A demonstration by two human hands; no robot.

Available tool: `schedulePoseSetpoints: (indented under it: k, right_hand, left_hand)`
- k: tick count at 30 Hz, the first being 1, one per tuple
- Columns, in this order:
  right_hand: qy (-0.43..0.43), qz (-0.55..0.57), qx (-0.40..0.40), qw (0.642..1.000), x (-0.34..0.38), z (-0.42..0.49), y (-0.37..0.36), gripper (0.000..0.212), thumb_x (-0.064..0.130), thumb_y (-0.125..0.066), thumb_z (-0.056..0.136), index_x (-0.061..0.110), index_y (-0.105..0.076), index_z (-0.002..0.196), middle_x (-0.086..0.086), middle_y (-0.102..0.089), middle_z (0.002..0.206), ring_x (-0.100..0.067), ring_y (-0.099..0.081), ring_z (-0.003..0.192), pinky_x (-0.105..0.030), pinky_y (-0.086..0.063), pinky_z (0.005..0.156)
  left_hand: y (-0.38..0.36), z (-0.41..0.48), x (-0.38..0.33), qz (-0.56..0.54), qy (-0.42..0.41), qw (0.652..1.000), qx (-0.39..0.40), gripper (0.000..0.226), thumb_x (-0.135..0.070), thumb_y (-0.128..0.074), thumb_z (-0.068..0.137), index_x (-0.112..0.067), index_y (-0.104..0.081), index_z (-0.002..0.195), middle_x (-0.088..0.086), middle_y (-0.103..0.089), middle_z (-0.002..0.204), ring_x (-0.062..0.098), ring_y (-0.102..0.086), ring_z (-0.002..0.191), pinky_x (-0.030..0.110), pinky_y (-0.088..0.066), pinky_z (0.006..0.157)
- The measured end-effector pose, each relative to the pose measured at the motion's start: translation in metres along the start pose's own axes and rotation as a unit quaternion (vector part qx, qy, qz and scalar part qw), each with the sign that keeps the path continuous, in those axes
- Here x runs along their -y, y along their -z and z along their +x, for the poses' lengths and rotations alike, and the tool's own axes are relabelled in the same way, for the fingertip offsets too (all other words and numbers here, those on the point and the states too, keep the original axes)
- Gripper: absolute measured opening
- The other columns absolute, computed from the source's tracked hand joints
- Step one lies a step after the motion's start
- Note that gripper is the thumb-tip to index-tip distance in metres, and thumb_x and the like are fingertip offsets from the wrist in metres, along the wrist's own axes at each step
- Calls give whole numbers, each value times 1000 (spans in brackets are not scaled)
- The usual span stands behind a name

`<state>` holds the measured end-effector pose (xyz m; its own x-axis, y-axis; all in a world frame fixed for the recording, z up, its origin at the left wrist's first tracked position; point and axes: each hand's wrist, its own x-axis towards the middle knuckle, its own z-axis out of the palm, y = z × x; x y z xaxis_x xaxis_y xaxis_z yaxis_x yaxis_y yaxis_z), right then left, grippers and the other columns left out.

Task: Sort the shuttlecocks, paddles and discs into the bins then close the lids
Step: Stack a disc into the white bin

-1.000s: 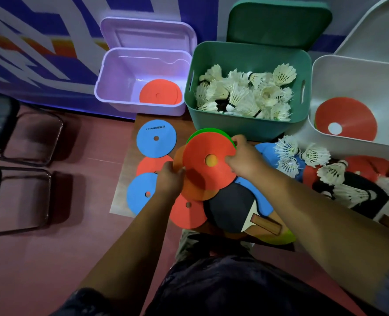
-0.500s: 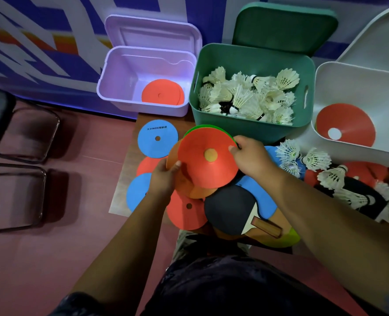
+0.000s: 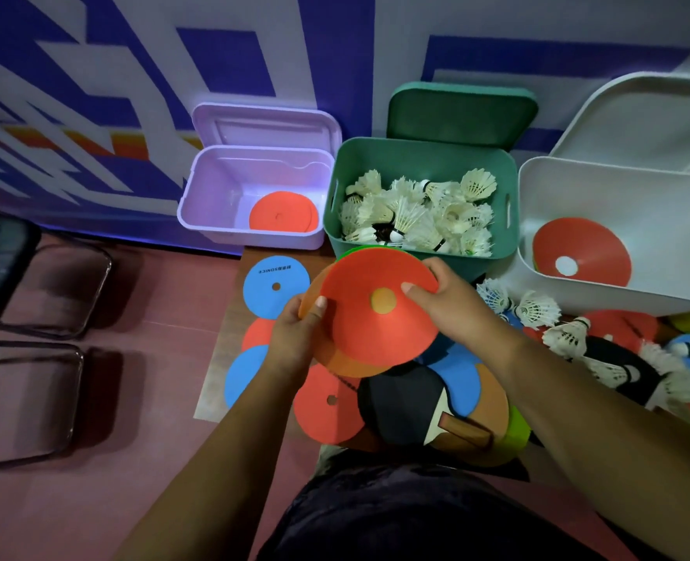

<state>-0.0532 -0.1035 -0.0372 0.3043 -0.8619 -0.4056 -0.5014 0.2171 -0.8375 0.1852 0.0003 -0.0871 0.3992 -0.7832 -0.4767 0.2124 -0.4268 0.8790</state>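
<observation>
Both hands hold a small stack of discs above the table, a red one on top with orange and green edges showing under it. My left hand grips the stack's left rim; my right hand pinches its right rim. Three bins stand open at the back: a purple bin with a red disc, a green bin full of white shuttlecocks, and a white bin holding a red disc. A dark paddle lies on loose discs below my hands. More shuttlecocks lie at the right.
Blue and red discs lie flat on the table's left part, whose edge drops to a red floor. Two dark chairs stand at the left. All three bin lids lean back against the patterned wall.
The disc stack has risen a little and tilted towards the bins. Both hands kept their hold on it, and the view has drifted slightly.
</observation>
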Motion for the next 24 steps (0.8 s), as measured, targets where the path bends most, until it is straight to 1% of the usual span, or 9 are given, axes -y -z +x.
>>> schedulePoseSetpoints:
  k: [2,4,7,10,12,15,19,22,24]
  right_hand:
    - [8,11,-10,1000,-2,-4,6,29,41,-70,100,34,-62,127,11,-73,112,-10,-71,99,-36,-59,84]
    - [14,33,-24,999,-3,-9,12,31,39,-72,99,35,-65,129,12,-74,113,-9,-72,100,-33,-58,83]
    - [15,70,-47,996,-1,-20,23,25,35,-74,97,38,-70,122,13,-77,108,-3,-74,91,-29,-58,79]
    - [14,86,-61,994,1,-30,38,20,34,-75,97,38,-70,116,12,-78,103,-5,-75,89,-34,-61,81]
    - [14,117,-84,989,-1,-36,54,17,33,-77,95,39,-71,110,10,-79,102,-7,-76,89,-36,-63,82]
    - [3,162,-120,980,-4,-46,79,18,30,-78,95,36,-70,110,9,-78,102,0,-75,83,-26,-61,77]
    - [-16,209,-121,970,-15,-56,103,27,32,-82,90,30,-75,117,8,-81,103,-16,-78,94,-46,-62,94]
    - [-18,237,-117,964,-24,-66,113,33,31,-82,86,28,-75,118,4,-81,107,-20,-78,100,-52,-60,98]
    - [-13,241,-134,961,-30,-73,119,34,28,-82,86,27,-74,119,4,-81,108,-20,-78,101,-53,-60,98]
  left_hand:
    - [-11,-1,-9,41,-29,998,-23,46,-45,-72,98,-2,-62,111,1,-69,94,15,-64,84,29,-54,69]
    - [-23,-1,-16,75,-47,995,-35,57,-57,-70,94,-4,-58,108,1,-62,91,14,-59,82,32,-51,70]
    - [-43,-6,-28,94,-51,993,-42,48,-57,-67,96,-11,-61,106,-2,-65,94,13,-60,84,33,-51,76]
    - [-63,-13,-44,91,-56,994,-19,40,-61,-68,95,-22,-70,104,-7,-74,99,12,-68,91,35,-55,84]
    - [-77,-20,-58,74,-56,996,5,41,-61,-66,95,-22,-72,106,-6,-76,101,11,-68,91,35,-55,84]
    - [-100,-31,-82,65,-66,995,44,45,-62,-59,98,-23,-74,112,-5,-78,107,9,-71,95,30,-55,79]
    - [-137,-47,-109,54,-69,992,85,54,-69,-51,99,-25,-76,119,-10,-79,111,8,-74,103,35,-59,89]
    - [-165,-55,-119,64,-56,988,127,60,-72,-46,100,-25,-76,124,-10,-78,117,8,-74,109,38,-55,102]
    - [-182,-58,-120,40,-10,986,164,69,-79,-45,95,-26,-74,129,-3,-76,126,16,-72,118,47,-49,111]
